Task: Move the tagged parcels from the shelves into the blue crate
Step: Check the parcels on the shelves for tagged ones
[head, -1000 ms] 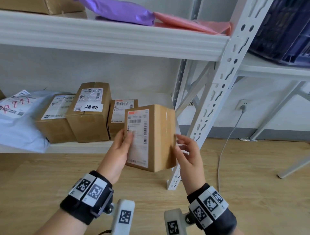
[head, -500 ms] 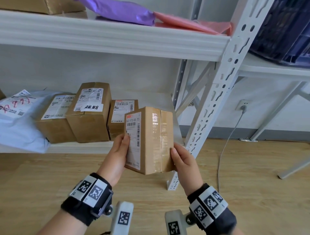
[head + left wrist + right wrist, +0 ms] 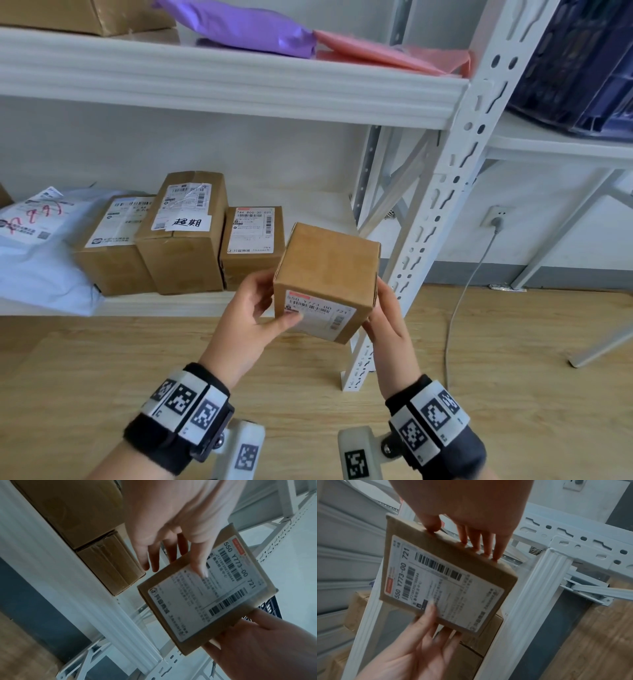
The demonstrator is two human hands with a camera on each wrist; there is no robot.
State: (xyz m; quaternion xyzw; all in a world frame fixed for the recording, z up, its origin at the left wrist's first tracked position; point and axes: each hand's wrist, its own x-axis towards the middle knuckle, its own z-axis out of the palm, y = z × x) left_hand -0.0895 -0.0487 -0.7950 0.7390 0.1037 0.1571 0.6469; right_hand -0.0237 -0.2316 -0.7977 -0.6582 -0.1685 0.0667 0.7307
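I hold a small cardboard box [image 3: 327, 274] between both hands in front of the lower shelf [image 3: 164, 303]. Its white shipping label [image 3: 204, 588] faces me and slightly down, and a plain brown face is on top. My left hand [image 3: 253, 315] grips the box's left side, thumb pressed on the label [image 3: 443, 582]. My right hand [image 3: 387, 315] grips the right side, fingers along the edge. A taller box with a handwritten white tag [image 3: 186, 236] stands on the shelf behind. The dark blue crate [image 3: 582, 61] sits on the neighbouring shelf at upper right.
Two more labelled boxes [image 3: 251, 243] and a white poly bag [image 3: 37, 246] share the lower shelf. Purple [image 3: 246, 27] and pink [image 3: 394, 56] mailers lie on the upper shelf. A white perforated upright [image 3: 445, 192] stands just right of the held box. A cable [image 3: 469, 284] hangs from a wall socket.
The box has been turned between my hands: its label, which faced left, now faces me and down, with a plain face on top. Both hands stayed on it.
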